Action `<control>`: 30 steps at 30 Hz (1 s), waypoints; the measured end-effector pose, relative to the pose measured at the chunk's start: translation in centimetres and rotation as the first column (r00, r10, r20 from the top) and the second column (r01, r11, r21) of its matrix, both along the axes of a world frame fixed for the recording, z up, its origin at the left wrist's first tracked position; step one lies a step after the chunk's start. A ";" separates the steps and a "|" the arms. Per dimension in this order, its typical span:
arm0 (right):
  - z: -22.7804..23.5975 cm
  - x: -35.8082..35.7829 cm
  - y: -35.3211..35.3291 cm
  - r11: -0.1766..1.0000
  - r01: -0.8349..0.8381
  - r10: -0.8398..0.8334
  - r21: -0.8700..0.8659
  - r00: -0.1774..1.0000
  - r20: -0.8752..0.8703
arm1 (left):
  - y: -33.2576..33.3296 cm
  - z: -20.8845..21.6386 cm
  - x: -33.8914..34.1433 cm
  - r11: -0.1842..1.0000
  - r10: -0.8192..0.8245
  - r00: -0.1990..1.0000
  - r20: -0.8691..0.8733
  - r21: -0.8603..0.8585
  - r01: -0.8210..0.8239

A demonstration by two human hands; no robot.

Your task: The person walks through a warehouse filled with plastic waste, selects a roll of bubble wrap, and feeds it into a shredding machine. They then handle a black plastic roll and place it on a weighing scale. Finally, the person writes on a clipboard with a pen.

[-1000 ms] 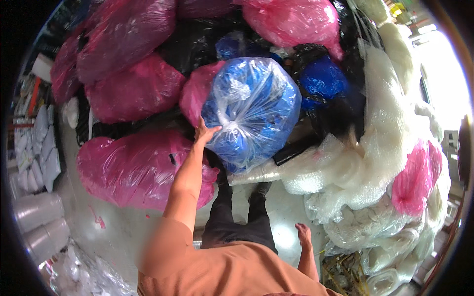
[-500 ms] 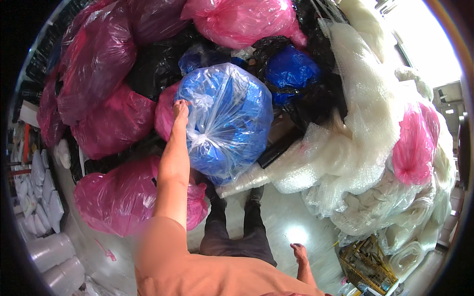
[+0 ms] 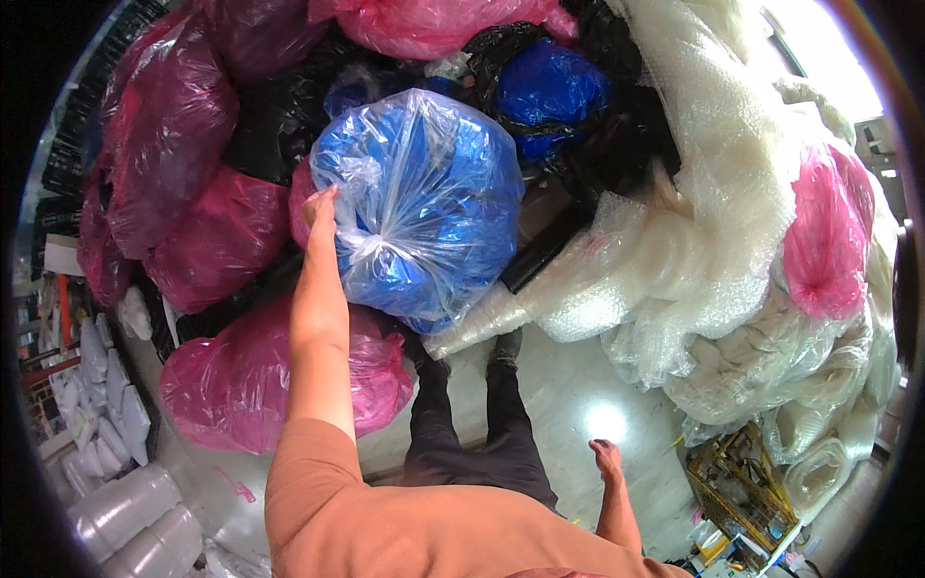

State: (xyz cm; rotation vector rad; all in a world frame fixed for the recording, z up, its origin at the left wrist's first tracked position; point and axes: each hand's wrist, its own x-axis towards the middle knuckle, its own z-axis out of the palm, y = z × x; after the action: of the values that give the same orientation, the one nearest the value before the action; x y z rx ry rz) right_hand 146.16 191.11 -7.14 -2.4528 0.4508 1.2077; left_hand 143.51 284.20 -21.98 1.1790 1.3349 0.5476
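A large, round, clear plastic bag (image 3: 438, 212) stuffed with crumpled blue sheeting stands in front of me, its neck tied in a whitish knot. At its upper left edge, beside a second whitish tuft of plastic, my left hand (image 3: 321, 204) is closed on the bag with the arm stretched out; part of the grip is hard to make out. My right hand (image 3: 605, 457) hangs low at my right side over the floor. Its fingers are loosely curled and nothing shows in them.
Pink bags (image 3: 217, 236) and black bags pile up left and behind. Another pink bag (image 3: 236, 385) lies by my left leg. Bubble wrap (image 3: 636, 279) heaps up on the right, near a yellow crate (image 3: 737, 482). Clear rolls (image 3: 130, 506) stand at lower left.
The whole view has shifted, so the heap sits higher in the picture. My left hand stays at the same spot on the clear bag; my right hand still hangs at my side.
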 end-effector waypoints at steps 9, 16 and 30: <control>-1.8 -3.6 -0.6 0.996 0.080 -0.075 0.039 0.991 -0.114 | -9.3 -0.2 3.4 0.806 -0.347 0.602 -0.719 0.099 0.583; -3.3 -2.8 -1.8 0.999 0.037 -0.037 0.032 0.999 -0.023 | -4.7 -5.1 1.7 0.997 0.070 0.997 0.016 0.020 -0.071; -5.1 1.8 14.3 0.862 0.272 -0.185 0.428 0.954 -0.234 | -41.3 12.9 -8.3 0.696 -0.658 0.748 -0.088 -0.448 0.560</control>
State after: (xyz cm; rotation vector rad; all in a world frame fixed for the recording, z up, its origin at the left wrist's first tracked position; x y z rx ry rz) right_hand 147.95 205.38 -12.20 -1.8409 0.4362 1.2742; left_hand 135.20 242.85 -9.13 1.2791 1.0779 -0.3655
